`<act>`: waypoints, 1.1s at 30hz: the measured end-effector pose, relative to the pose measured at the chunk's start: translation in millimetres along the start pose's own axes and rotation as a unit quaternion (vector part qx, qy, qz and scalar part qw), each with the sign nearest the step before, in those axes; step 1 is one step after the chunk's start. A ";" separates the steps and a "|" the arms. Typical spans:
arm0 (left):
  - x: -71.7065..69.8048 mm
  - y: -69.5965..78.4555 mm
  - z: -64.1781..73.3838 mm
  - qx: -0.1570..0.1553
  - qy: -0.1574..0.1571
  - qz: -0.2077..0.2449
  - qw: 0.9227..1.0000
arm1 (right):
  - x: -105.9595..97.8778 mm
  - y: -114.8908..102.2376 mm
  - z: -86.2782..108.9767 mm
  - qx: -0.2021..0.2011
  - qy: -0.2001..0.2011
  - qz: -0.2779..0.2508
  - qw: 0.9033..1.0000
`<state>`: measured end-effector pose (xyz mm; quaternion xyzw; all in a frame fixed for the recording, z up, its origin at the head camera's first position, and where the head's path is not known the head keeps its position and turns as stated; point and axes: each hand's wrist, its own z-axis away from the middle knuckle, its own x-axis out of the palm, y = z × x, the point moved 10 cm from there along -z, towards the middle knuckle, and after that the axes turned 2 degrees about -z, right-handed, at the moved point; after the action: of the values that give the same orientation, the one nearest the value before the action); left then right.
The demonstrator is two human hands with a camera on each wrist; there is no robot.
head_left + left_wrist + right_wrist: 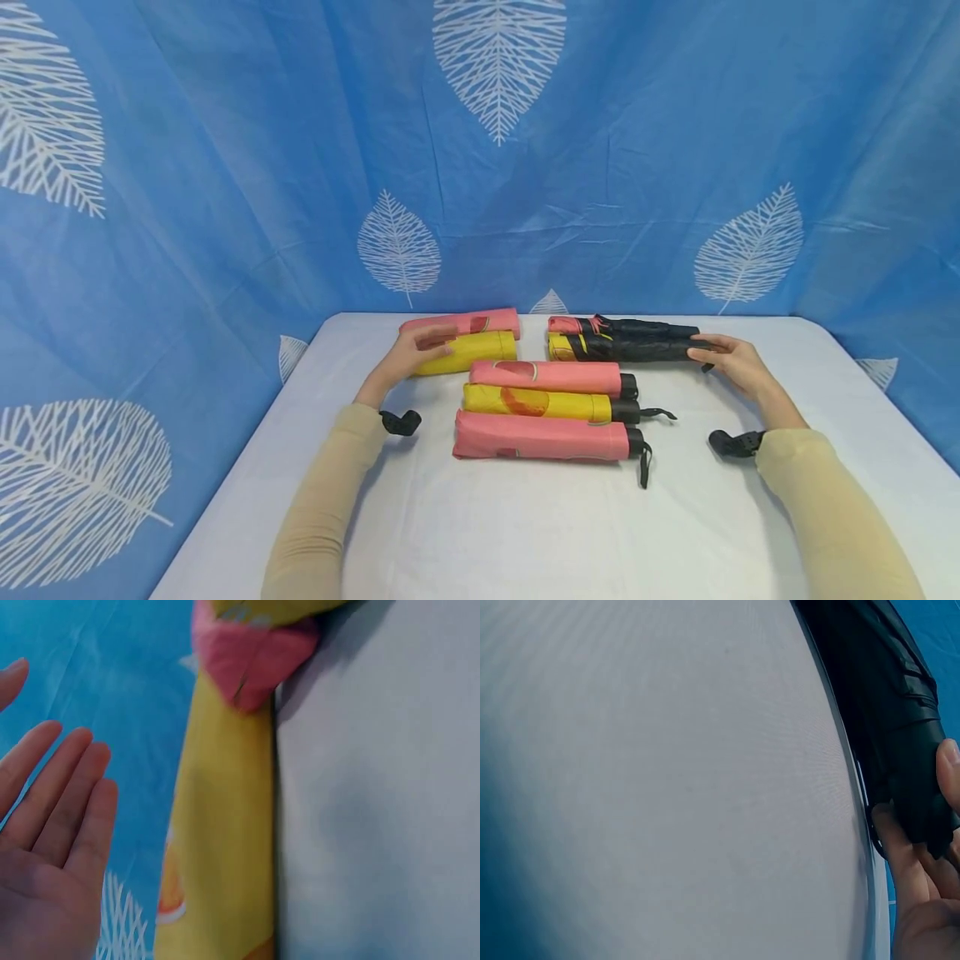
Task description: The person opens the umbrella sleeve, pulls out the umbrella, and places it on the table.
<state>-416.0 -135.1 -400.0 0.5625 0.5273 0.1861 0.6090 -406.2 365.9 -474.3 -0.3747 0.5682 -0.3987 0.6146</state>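
Observation:
Open-fingered, my left hand (412,352) reaches over the left ends of a pink cylindrical piece (495,322) and a yellow one (480,350), both shaped like umbrella sleeves. The left wrist view shows that palm (45,877) with straight fingers, beside the long yellow piece (225,817). At the back right lie two dark folded umbrellas side by side, one with a pink end (564,326), the other with a yellow end (564,346). My right hand (738,365) pinches the dark tip of the nearer umbrella (907,765), thumb on one side, fingertip on the other.
Three folded umbrellas lie in a row in the middle: pink (570,378), yellow (558,405) and pink (547,437), with black handles pointing right. A blue leaf-print curtain (600,167) rises behind the white table (562,533). A small black device sits on each wrist.

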 end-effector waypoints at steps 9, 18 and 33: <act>46.1 -13.0 -5.7 -0.017 -0.076 -0.020 0.997 | -4.1 2.3 -4.0 -0.010 0.034 0.054 0.998; 63.7 -19.5 -10.0 -0.029 -0.087 -0.052 0.994 | -3.1 2.1 -4.4 -0.007 0.041 0.070 0.997; 75.0 -32.2 -12.6 -0.039 -0.111 -0.093 0.989 | -2.4 3.8 -4.7 -0.004 0.035 0.080 0.996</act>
<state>-410.5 -77.0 -458.4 0.5039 0.4989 0.0858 0.6999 -410.7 369.5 -477.2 -0.3168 0.6191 -0.3587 0.6227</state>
